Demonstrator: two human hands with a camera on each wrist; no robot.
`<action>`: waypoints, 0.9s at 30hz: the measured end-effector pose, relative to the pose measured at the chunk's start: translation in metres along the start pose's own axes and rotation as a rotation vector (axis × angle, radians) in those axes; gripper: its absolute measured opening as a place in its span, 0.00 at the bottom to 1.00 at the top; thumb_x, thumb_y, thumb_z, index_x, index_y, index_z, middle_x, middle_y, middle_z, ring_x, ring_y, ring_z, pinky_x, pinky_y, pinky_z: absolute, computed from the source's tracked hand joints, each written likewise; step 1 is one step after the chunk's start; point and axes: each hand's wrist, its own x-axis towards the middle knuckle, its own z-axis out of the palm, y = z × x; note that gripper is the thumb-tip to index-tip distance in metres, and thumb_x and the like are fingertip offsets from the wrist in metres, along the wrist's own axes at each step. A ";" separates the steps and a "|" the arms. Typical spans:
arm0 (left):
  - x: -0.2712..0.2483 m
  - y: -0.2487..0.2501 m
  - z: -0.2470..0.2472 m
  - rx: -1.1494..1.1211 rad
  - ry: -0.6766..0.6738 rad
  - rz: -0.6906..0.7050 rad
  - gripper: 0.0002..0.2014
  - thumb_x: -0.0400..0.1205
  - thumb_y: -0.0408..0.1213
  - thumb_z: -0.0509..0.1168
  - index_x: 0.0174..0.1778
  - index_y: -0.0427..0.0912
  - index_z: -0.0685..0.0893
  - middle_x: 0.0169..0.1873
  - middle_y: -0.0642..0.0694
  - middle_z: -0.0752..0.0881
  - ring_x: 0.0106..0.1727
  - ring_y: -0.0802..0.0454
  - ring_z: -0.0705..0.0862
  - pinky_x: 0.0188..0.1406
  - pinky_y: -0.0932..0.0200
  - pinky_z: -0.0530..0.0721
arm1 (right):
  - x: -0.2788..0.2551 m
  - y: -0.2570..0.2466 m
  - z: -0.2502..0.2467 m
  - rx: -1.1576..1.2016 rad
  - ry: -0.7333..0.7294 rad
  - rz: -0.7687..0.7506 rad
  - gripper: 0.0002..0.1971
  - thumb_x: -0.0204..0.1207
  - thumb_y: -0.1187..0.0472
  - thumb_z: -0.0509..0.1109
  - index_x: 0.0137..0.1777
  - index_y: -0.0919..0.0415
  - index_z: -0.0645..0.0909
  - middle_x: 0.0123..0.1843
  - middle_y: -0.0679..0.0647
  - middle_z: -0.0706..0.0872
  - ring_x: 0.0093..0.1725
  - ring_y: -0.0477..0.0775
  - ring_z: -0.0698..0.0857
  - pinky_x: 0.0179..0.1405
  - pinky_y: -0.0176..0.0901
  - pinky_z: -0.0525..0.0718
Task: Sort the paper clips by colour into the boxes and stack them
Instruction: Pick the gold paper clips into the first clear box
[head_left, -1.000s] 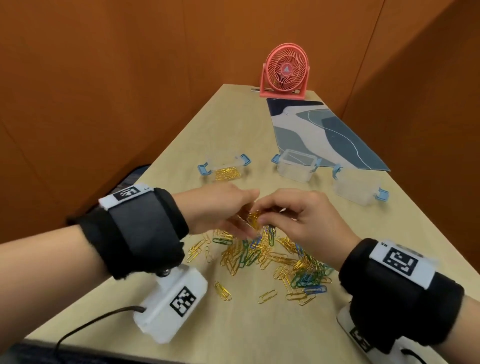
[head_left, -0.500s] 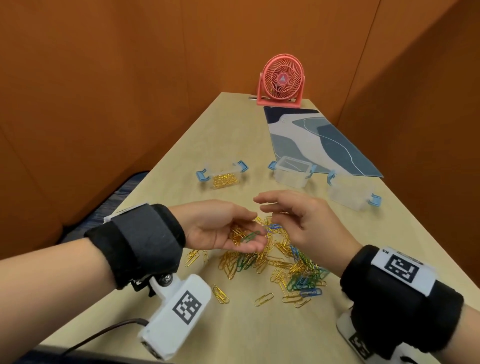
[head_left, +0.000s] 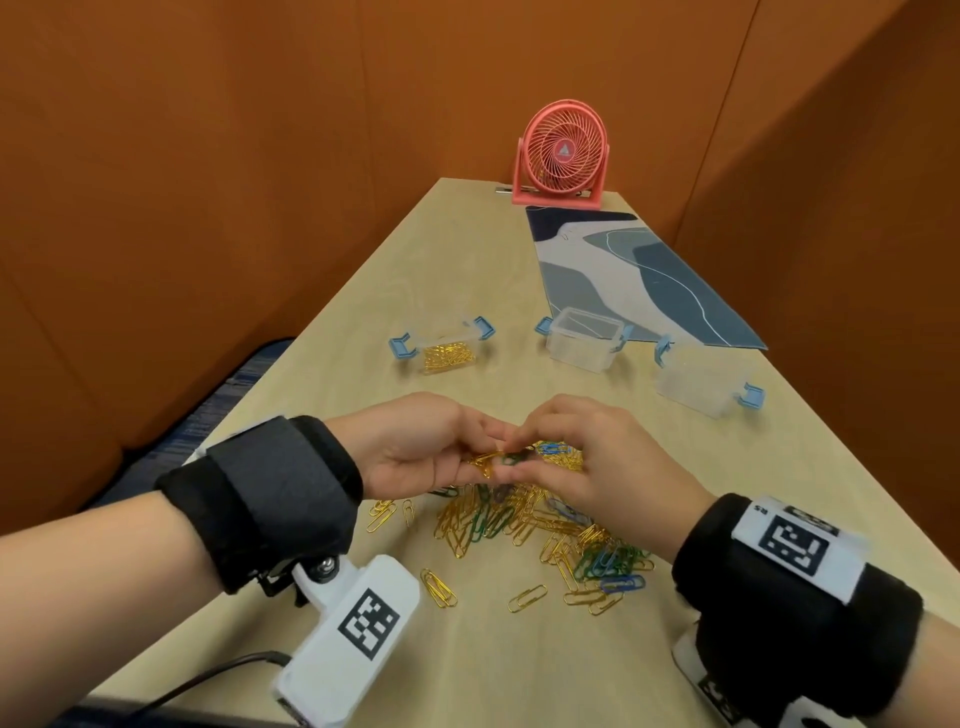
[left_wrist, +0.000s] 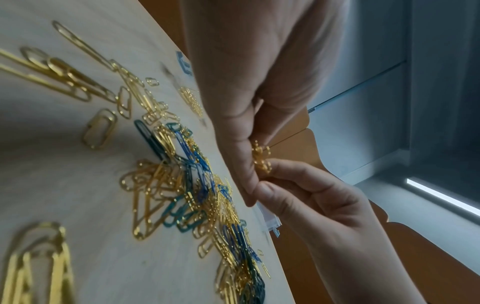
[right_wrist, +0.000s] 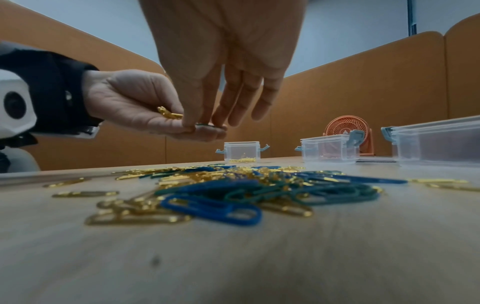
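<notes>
My left hand (head_left: 441, 447) is cupped palm-up above the pile, holding a small bunch of gold paper clips (head_left: 483, 462) (left_wrist: 261, 156). The right hand (head_left: 582, 457) reaches into that palm and pinches a green paper clip (head_left: 515, 457) (right_wrist: 205, 124) between thumb and forefinger. Below both hands a mixed pile of gold, green and blue clips (head_left: 519, 525) lies on the table. Three clear boxes with blue latches stand beyond: the left box (head_left: 447, 353) has gold clips in it, the middle box (head_left: 584, 338) looks empty, and the contents of the right box (head_left: 706, 387) are hidden by its frosted wall.
A pink desk fan (head_left: 563, 150) stands at the far end of the wooden table (head_left: 322, 395), with a blue patterned mat (head_left: 639, 275) in front of it. Orange partition walls close in left, back and right. Stray gold clips (head_left: 439, 587) lie near the front.
Half a second ago the hands were apart, the left palm open with clips on it. The right fingers have since come to the left palm and closed on the green clip.
</notes>
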 end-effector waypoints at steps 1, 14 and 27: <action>0.000 0.000 0.001 0.013 -0.004 0.006 0.17 0.83 0.19 0.48 0.60 0.24 0.79 0.48 0.35 0.86 0.36 0.52 0.89 0.38 0.64 0.89 | 0.000 0.000 -0.001 -0.006 -0.002 0.008 0.13 0.69 0.46 0.73 0.49 0.51 0.88 0.48 0.45 0.83 0.51 0.43 0.79 0.55 0.38 0.77; 0.000 -0.006 0.009 1.060 0.193 0.177 0.10 0.70 0.48 0.76 0.43 0.51 0.89 0.19 0.58 0.72 0.23 0.65 0.73 0.23 0.75 0.66 | -0.002 0.005 -0.003 -0.295 -0.101 0.288 0.12 0.74 0.52 0.68 0.56 0.51 0.80 0.55 0.49 0.81 0.56 0.51 0.80 0.54 0.45 0.81; 0.013 -0.007 0.001 1.462 0.315 0.291 0.30 0.66 0.53 0.77 0.64 0.49 0.84 0.59 0.51 0.84 0.56 0.57 0.80 0.48 0.68 0.74 | -0.004 0.009 -0.003 -0.347 -0.204 0.413 0.07 0.73 0.57 0.70 0.51 0.51 0.82 0.49 0.48 0.79 0.51 0.51 0.79 0.44 0.39 0.74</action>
